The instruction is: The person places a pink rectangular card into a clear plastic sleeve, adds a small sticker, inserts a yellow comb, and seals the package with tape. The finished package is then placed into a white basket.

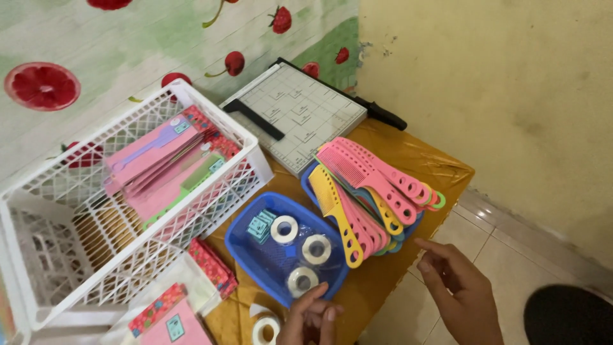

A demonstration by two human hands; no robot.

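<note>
My left hand (311, 318) is at the bottom centre, fingers loosely curled, just in front of a blue tray (246, 246) that holds three rolls of clear tape (300, 252) and small green labels (260, 225). Nothing shows in that hand. My right hand (456, 287) hovers beyond the table's right edge, fingers apart and empty, a short way from a pile of pink, yellow and blue combs (367, 191) lying in a second blue tray (309, 182).
A white lattice basket (211, 121) at the left holds packaged combs on pink cards (163, 166). A paper trimmer (300, 112) lies at the back. Another tape roll (265, 329) and more pink packs (172, 319) sit near the front edge. Tiled floor is at the right.
</note>
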